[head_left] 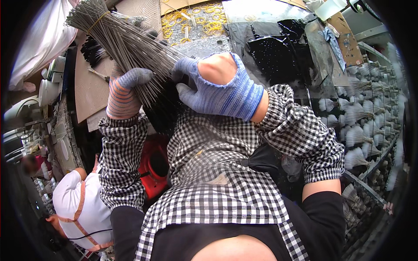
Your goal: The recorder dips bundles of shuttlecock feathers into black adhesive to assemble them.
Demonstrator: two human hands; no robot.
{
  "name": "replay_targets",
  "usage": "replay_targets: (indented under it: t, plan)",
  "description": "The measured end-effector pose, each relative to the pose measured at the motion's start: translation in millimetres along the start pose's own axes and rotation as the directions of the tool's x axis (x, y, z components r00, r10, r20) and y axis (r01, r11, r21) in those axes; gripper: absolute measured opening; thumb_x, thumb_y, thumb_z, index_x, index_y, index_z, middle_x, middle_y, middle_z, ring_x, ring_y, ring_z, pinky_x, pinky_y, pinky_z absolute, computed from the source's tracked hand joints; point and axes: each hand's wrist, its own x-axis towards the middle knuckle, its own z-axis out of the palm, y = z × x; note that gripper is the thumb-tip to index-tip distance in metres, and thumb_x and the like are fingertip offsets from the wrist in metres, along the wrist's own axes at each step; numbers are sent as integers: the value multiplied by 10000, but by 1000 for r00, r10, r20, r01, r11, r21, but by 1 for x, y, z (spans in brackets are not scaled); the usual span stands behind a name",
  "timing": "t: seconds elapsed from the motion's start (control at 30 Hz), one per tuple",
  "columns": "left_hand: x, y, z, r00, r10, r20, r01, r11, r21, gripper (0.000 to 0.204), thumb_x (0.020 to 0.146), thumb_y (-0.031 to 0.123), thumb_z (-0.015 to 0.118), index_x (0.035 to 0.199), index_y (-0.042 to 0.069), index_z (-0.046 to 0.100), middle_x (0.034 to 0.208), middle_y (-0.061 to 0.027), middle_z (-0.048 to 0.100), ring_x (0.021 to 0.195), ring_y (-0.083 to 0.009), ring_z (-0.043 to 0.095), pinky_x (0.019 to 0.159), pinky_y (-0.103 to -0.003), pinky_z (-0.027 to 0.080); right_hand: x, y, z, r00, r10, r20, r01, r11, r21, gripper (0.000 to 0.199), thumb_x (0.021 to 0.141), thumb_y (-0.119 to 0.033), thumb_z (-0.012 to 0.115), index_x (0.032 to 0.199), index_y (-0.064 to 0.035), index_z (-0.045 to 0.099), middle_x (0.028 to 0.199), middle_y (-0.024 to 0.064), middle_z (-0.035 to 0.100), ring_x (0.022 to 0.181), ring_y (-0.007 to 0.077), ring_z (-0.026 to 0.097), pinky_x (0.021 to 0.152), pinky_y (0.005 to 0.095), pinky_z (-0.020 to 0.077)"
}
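A long bundle of thin wire stems [126,48] is gripped by both gloved hands, its long axis slanting from the bench's far left corner down toward the body. The left hand [124,93] is clenched around its lower part; the right hand [217,87] is clamped beside it, nearer the tips. Yellow rubber bands [196,19] are scattered on the bench [91,87] beyond, and white tufted pieces [365,126] are racked at the right.

a brush workshop: racks of white tufts [357,135], wire bundle [126,43]
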Motion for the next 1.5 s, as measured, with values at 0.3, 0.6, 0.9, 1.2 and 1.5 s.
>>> replay_targets:
  t: [0.3,0.6,0.9,1.2,1.5]
  plan:
    - [27,-2,25,1000,26,9,-25,995,-92,408,761,-41,616,1160,20,563,861,-94,653,785,-215,660,739,-344,588,6,27,-5,1000,-5,-14,3,988,-155,310,795,-333,726,940,-75,633,769,135,677,708,325,675,639,412,535]
    - [60,5,90,973,140,182,-154,986,65,495,768,16,682,1246,-18,555,1089,-121,675,912,-199,664,848,-325,566,-11,48,-38,979,107,-174,-139,973,-187,286,721,-337,693,858,-89,656,730,152,664,702,345,677,669,440,552]
    - [96,2,206,792,381,476,-475,876,89,415,782,38,761,1157,1,586,990,-31,653,870,-116,617,793,-272,524,-54,104,-91,968,61,-242,-142,932,-335,282,775,-381,705,884,-121,699,712,114,658,658,306,656,640,401,541]
    - [114,-21,243,209,488,848,-974,26,225,354,618,140,766,956,103,664,888,-84,670,879,-314,635,791,-412,496,-107,183,-67,978,23,-208,-126,858,-497,306,923,-303,631,1168,-121,645,897,88,691,784,268,677,756,361,554]
    - [127,-54,233,290,530,797,-957,177,231,318,651,135,764,953,106,669,847,-75,672,843,-306,637,761,-400,504,-100,184,-56,977,63,-206,-150,886,-439,259,952,-336,584,998,-87,640,834,127,678,758,316,673,689,398,556]
